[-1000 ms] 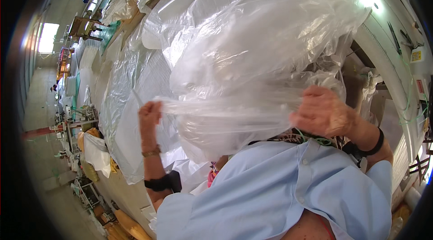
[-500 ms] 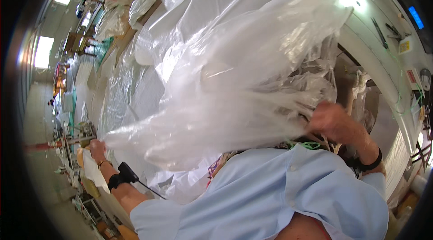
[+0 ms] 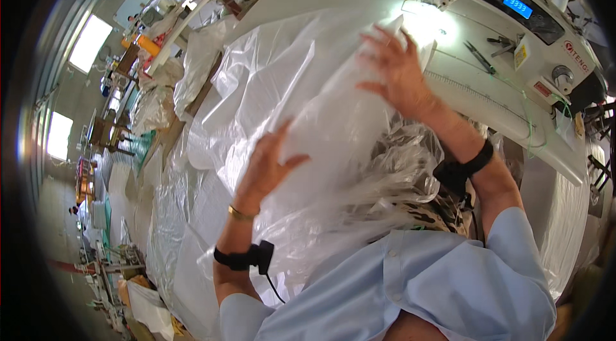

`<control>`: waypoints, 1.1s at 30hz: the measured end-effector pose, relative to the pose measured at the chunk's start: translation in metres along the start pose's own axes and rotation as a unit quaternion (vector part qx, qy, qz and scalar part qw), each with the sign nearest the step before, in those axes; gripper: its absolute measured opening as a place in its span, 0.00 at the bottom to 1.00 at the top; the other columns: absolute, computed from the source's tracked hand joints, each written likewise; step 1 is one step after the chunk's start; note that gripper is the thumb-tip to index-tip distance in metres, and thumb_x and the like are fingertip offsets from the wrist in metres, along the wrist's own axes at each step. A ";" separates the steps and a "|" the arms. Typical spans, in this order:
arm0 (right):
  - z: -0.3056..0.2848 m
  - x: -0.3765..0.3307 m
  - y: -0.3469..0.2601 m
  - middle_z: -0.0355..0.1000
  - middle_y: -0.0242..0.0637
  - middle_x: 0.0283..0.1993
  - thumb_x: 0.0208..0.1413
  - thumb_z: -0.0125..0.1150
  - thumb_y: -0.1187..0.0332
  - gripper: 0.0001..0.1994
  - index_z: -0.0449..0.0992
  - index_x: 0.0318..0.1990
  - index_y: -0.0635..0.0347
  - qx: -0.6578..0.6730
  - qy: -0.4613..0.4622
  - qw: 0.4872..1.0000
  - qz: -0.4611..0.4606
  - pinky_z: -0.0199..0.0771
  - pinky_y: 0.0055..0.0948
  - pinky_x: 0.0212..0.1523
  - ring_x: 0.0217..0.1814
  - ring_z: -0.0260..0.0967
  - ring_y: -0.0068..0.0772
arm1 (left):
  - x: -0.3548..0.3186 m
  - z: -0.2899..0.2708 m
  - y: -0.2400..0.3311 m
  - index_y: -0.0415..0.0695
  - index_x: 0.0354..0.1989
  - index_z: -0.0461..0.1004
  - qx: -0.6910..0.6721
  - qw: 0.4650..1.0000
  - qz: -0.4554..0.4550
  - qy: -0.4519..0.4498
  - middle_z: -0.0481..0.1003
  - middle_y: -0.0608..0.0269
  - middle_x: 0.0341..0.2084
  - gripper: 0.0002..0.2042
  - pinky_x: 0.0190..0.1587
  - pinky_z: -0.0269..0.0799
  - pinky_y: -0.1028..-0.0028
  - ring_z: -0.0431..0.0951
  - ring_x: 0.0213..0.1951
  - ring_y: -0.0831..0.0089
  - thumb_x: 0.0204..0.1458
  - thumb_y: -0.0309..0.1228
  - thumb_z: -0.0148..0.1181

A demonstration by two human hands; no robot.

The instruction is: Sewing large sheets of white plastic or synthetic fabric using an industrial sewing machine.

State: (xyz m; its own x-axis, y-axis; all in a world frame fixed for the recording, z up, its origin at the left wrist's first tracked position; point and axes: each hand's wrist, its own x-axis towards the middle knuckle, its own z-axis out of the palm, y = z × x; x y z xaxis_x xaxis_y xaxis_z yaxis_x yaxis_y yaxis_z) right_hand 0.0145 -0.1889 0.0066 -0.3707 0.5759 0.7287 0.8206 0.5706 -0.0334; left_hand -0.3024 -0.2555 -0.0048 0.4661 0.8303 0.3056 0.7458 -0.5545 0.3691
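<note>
A big, crumpled sheet of clear plastic film (image 3: pixel 289 91) spreads over the work surface and down over my lap. My left hand (image 3: pixel 265 166) is over its middle, thumb apart and fingers stretched out, with nothing gripped. Farther right and forward, my right hand (image 3: pixel 399 71) has its fingers spread above the film's edge, beside the lit needle area of a white sewing machine (image 3: pixel 532 49). Whether either palm touches the film I cannot tell. Bunched folds of film (image 3: pixel 407 155) lie below my right forearm.
On the machine bed (image 3: pixel 475 94) lie tweezers (image 3: pixel 480 57) and a small dark tool (image 3: pixel 502 46). Green thread (image 3: pixel 529 116) hangs near its right end. More bundled plastic (image 3: pixel 202 59) and a wooden stool (image 3: pixel 109 132) stand to the left.
Both hands have let go of the film. My left hand came in from the far left to the middle; my right moved forward toward the needle area. The raised film has sunk down.
</note>
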 end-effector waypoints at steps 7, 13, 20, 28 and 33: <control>0.000 -0.067 -0.023 0.73 0.36 0.53 0.48 0.68 0.54 0.16 0.76 0.33 0.57 0.192 -0.161 0.963 -0.103 0.59 0.46 0.64 0.62 0.64 0.37 | -0.030 0.032 0.083 0.41 0.34 0.70 -0.017 0.974 0.115 -0.196 0.70 0.55 0.26 0.05 0.32 0.69 0.57 0.75 0.31 0.54 0.49 0.22 0.51; 0.009 -0.066 -0.038 0.76 0.40 0.45 0.56 0.64 0.62 0.14 0.74 0.40 0.65 0.405 -0.148 0.870 0.241 0.74 0.33 0.45 0.45 0.75 0.36 | -0.045 0.130 0.073 0.42 0.42 0.73 -0.090 0.955 0.124 -0.252 0.75 0.55 0.33 0.10 0.38 0.73 0.61 0.78 0.37 0.55 0.51 0.26 0.54; 0.037 -0.025 -0.021 0.72 0.34 0.47 0.62 0.58 0.66 0.21 0.63 0.60 0.64 0.588 0.203 0.645 0.443 0.70 0.22 0.43 0.41 0.71 0.24 | -0.055 0.173 0.050 0.38 0.39 0.77 -0.330 0.907 -0.052 -0.258 0.78 0.45 0.35 0.08 0.46 0.71 0.62 0.77 0.41 0.53 0.53 0.27 0.55; 0.046 0.008 0.010 0.71 0.26 0.39 0.60 0.61 0.59 0.13 0.70 0.45 0.56 0.758 0.149 0.435 0.462 0.73 0.24 0.45 0.41 0.71 0.25 | -0.057 0.168 0.032 0.36 0.45 0.75 -0.403 0.877 -0.050 -0.257 0.79 0.47 0.38 0.12 0.46 0.71 0.67 0.79 0.39 0.63 0.53 0.26 0.56; 0.030 -0.026 -0.039 0.71 0.36 0.54 0.60 0.60 0.59 0.22 0.70 0.58 0.59 0.763 -0.147 0.460 0.429 0.66 0.32 0.60 0.57 0.68 0.33 | -0.053 0.136 0.037 0.38 0.47 0.74 -0.345 0.893 -0.101 -0.271 0.79 0.59 0.37 0.11 0.48 0.71 0.75 0.75 0.42 0.76 0.56 0.27 0.58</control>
State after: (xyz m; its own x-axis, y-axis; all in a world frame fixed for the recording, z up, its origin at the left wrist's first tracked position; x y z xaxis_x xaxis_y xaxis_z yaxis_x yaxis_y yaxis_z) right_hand -0.0210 -0.2084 -0.0312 -0.4218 0.8991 -0.1173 -0.4593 -0.3234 -0.8273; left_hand -0.2345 -0.3130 -0.1269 0.6564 0.7186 -0.2298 0.4574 -0.1369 0.8786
